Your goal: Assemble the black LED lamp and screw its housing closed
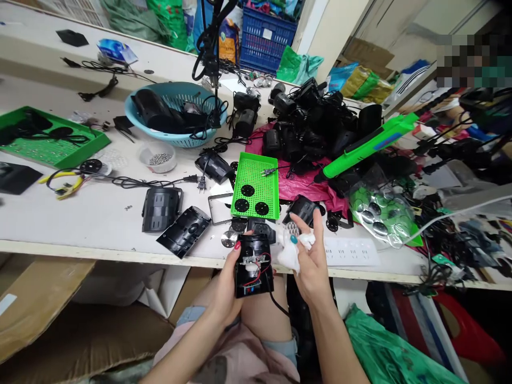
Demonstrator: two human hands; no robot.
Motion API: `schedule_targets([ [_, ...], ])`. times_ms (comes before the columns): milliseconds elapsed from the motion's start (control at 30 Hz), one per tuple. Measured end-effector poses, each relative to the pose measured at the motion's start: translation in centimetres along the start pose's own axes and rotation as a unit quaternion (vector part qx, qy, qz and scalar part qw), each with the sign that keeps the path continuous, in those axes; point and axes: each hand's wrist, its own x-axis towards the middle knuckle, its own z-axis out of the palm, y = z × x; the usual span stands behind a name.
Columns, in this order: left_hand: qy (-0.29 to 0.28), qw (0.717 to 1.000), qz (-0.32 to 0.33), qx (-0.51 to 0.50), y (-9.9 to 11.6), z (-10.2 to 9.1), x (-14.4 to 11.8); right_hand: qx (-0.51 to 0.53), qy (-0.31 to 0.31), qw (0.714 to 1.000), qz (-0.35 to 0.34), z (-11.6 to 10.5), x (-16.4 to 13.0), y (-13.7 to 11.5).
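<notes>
Her left hand (228,280) is wrapped tight around an opened black device (254,272), wires showing, held at the table (80,224) edge. At three o'clock from it, the right hand (312,261) pinches a white tissue (290,255). A green tray (256,186) sits at twelve o'clock.

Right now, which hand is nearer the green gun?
Right. The right hand is below the green gun; the left hand is farther left, holding the black housing.
</notes>
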Motion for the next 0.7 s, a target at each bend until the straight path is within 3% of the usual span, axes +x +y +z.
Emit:
schedule_targets([
  [133,0.004,1.000,0.014,-0.014,-0.4,-0.3,0.1,-0.009,-0.017,0.999,0.032,0.3,-1.0,-0.5],
  [333,0.000,1.000,0.027,-0.003,-0.5,-0.4,0.1,-0.035,0.033,0.995,0.088,0.1,-1.6,-0.2],
  [433,0.005,1.000,0.028,-0.002,-0.5,-0.3,0.0,-0.053,0.027,0.992,0.109,-0.2,-1.9,0.2],
  [600,-0.012,1.000,0.022,-0.018,-0.7,-0.1,0.1,-0.123,0.008,0.991,0.053,-0.1,-3.2,1.1],
  [700,-0.008,0.999,0.022,-0.025,-0.7,0.0,0.2,-0.113,-0.027,0.991,0.065,0.0,-3.6,1.3],
])
